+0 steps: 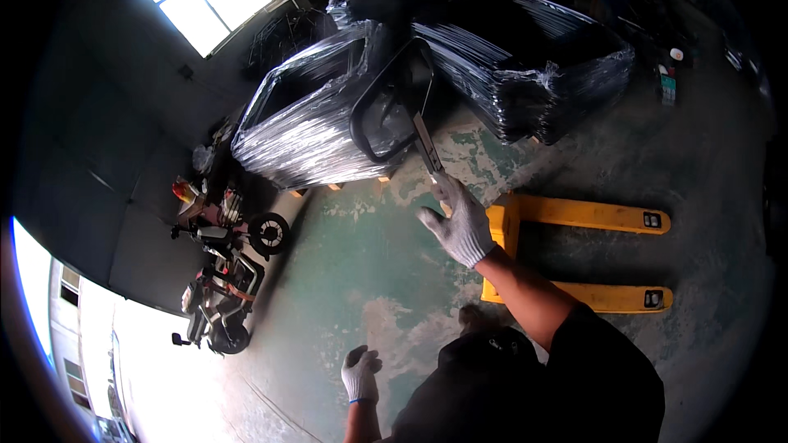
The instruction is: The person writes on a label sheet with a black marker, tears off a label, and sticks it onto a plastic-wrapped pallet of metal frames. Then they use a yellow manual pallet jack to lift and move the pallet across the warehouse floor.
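My right hand (pixel 458 223), in a white knit glove, reaches forward with its thumb spread away from the fingers. Its fingertips are at the lower end of the grey shaft (pixel 427 143) of a hand pallet jack; whether they touch it I cannot tell. A black loop handle (pixel 359 119) tops that shaft. The jack's yellow forks (pixel 587 212) extend to the right beside my right forearm. Low in the view, my left hand (pixel 359 373), also gloved, hangs by my body with loosely bent fingers and nothing visible in it.
Ahead stand two wrapped stacks, a left one (pixel 320 143) on a wooden pallet and a right one (pixel 533 82) of dark frames. Two-wheelers (pixel 226 295) are parked at the left, near a bright doorway (pixel 164 369). The green floor (pixel 328 254) is worn and patchy.
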A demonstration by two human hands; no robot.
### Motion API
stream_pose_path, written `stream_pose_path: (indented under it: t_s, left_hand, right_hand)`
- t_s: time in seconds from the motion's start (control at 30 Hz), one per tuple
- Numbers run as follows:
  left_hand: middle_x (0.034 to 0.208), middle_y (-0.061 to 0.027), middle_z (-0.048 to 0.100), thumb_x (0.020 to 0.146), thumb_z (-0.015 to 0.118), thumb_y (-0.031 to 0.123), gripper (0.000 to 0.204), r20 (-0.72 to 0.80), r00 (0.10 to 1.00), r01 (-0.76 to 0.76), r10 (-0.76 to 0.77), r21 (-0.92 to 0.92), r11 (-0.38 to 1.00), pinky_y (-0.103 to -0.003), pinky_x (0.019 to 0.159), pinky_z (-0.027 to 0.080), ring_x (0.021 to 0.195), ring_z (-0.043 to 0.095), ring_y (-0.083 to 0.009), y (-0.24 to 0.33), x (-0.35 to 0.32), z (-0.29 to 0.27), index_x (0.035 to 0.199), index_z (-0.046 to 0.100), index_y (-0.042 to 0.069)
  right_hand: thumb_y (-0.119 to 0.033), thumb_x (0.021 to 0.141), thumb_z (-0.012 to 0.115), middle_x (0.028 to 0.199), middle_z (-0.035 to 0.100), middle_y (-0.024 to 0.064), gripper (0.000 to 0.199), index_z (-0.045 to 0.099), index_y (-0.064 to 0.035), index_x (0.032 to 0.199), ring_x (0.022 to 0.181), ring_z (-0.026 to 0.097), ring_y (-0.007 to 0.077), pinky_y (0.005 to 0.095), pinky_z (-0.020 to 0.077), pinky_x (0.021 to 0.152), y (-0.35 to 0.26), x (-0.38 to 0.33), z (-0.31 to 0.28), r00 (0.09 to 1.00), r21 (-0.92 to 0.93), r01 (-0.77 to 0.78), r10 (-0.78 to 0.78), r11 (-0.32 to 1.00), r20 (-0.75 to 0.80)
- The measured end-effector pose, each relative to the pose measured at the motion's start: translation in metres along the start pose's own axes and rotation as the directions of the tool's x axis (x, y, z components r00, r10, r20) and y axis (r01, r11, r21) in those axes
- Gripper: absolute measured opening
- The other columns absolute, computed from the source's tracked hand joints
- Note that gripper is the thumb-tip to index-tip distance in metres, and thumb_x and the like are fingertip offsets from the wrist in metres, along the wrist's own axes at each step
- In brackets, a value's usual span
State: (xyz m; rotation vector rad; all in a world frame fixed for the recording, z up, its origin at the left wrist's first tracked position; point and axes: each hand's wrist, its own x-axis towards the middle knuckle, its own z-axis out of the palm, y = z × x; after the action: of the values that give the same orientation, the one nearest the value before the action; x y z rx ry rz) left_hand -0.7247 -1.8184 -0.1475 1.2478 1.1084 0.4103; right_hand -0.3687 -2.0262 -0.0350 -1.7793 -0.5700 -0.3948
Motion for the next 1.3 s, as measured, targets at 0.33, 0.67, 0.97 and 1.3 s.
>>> stream_pose_path:
  t_s: [0.33,0.67,0.97,1.3]
  left_hand:
    - [0.112,-0.0158,0.080,0.106,0.070,0.004,0.028,0.370,0.886,-0.335,0.281,0.092,0.938,-0.035,0.079,0.063,0.092,0.076,-0.0206,0.236,0.261,0.135,0.132,0.073,-0.006]
    - [0.138,-0.0143,0.074,0.102,0.073,-0.001,0.048,0.870,0.104,-0.800,0.482,-0.214,0.560,-0.037,0.105,0.057,0.120,0.071,-0.0226,0.441,0.434,0.455,0.150,0.066,-0.001]
    - [0.128,-0.0204,0.080,0.100,0.065,-0.008,0.029,0.737,-0.578,-0.758,0.351,-0.644,0.104,-0.042,0.097,0.064,0.115,0.081,-0.0371,0.480,0.370,0.546,0.124,0.078,0.001]
    - [0.110,-0.0166,0.079,0.084,0.066,-0.015,0.033,0.639,-0.670,-0.663,0.378,-0.744,0.081,-0.034,0.085,0.062,0.096,0.079,-0.0269,0.475,0.360,0.625,0.112,0.077,0.000]
  right_hand:
    - [-0.042,0.094,0.091,0.137,0.070,0.0336,0.116,0.022,0.0023,0.177,0.122,0.073,0.0487,0.0546,0.0596,0.103,-0.015,0.196,0.204,0.917,-0.086,-0.048,0.010,0.995,-0.398]
    - [-0.018,0.099,0.077,0.108,0.079,0.0175,0.091,0.031,-0.0058,0.177,0.080,0.076,0.0238,0.0395,0.0614,0.080,-0.025,0.164,0.128,0.910,0.102,-0.352,0.366,0.930,-0.196]
    - [0.003,0.080,0.090,0.098,0.081,0.0122,0.026,0.081,-0.0039,0.104,0.083,0.080,0.0260,0.0350,0.0624,0.077,-0.007,0.159,0.059,0.523,-0.453,-0.626,-0.089,0.635,-0.848]
    - [0.002,0.084,0.091,0.094,0.079,0.0139,0.025,0.078,-0.0039,0.105,0.082,0.080,0.0263,0.0360,0.0631,0.075,0.089,0.224,-0.011,0.315,-0.499,-0.683,-0.401,0.533,-0.860]
